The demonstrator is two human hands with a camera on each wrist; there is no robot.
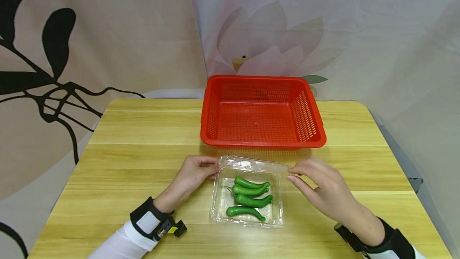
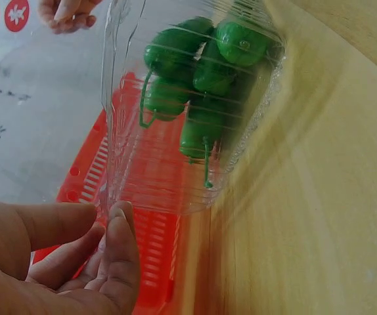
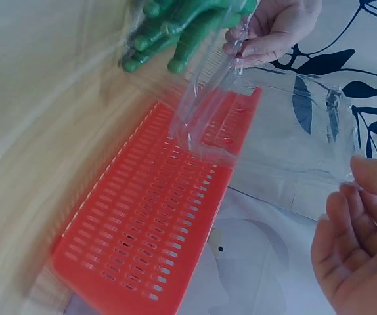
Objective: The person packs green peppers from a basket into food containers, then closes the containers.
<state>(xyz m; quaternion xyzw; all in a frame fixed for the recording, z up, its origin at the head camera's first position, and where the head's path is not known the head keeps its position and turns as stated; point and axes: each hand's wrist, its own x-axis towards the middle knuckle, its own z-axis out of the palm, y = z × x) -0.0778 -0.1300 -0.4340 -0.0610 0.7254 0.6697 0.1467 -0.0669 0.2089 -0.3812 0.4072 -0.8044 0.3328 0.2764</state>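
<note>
In the head view a clear plastic clamshell box (image 1: pixel 217 205) sits on the table, several green peppers (image 1: pixel 254 200) lying in its base. Its transparent lid (image 1: pixel 251 164) stands raised at the far side, seen nearly edge-on there and broadly in the right wrist view. My left hand (image 1: pixel 195 174) pinches the box's rim near the far left corner, thumb against fingers, as the left wrist view confirms. Between thumb and fingertips, my right hand (image 1: pixel 323 187) holds the lid's right edge, shown also in the right wrist view, where the hand (image 3: pixel 362 236) is partly cut off.
Just beyond the box, a red perforated plastic basket (image 1: pixel 264 144) stands at the table's far edge with nothing seen inside. The wooden table (image 1: pixel 143 147) extends to both sides. Behind it hangs a printed cloth (image 1: pixel 143 23) with leaf and flower patterns.
</note>
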